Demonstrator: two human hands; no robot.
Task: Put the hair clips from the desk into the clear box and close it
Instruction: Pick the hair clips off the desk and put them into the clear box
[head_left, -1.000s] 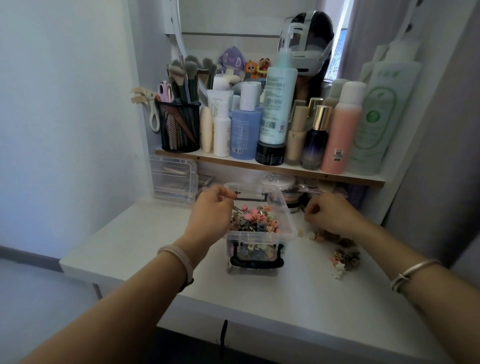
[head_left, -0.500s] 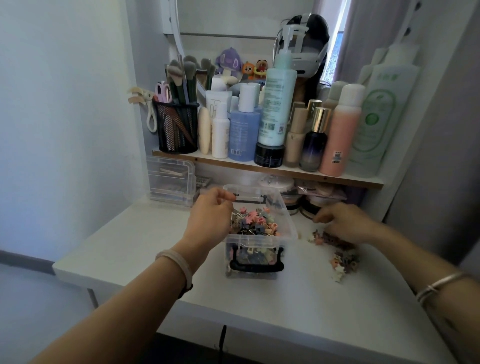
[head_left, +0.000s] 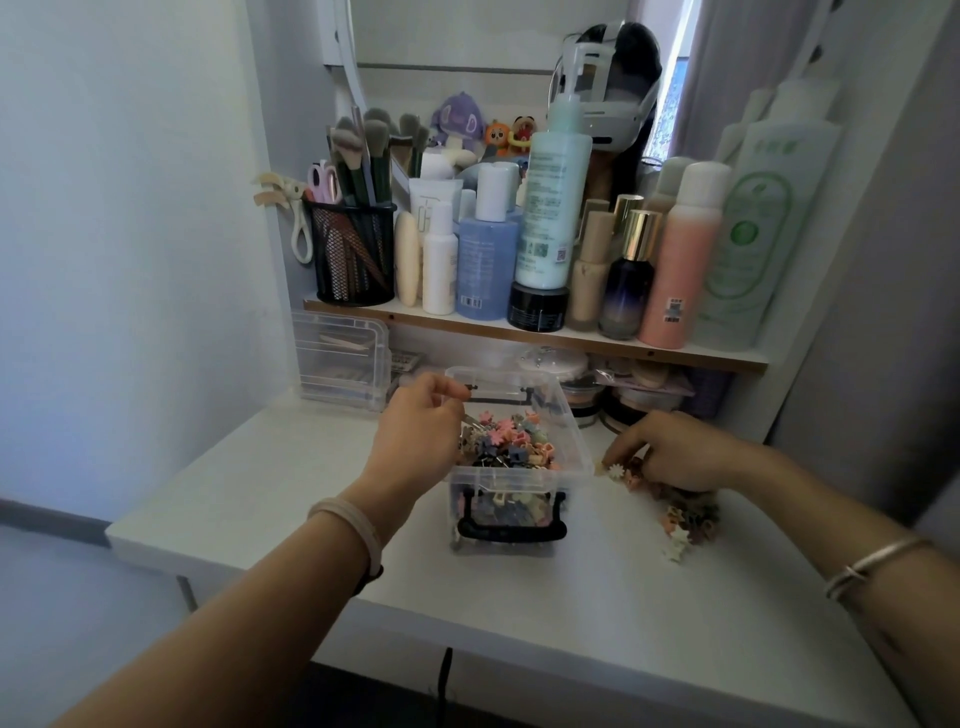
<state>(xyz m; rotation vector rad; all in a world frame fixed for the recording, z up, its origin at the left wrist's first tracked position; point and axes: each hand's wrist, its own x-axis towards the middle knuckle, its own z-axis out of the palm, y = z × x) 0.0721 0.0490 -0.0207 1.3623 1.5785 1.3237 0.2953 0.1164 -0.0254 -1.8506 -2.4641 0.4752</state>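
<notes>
Your left hand (head_left: 415, 431) curled over left rim of clear box (head_left: 519, 467), fingers closed on something small above clips inside, likely releasing while steadying box. Right hand (head_left: 680, 452) down on surface (head_left: 571, 597), fingers closing around loose hair clips (head_left: 685, 514) just beside box, for short carry. Lid not visible; cannot tell where.
</notes>
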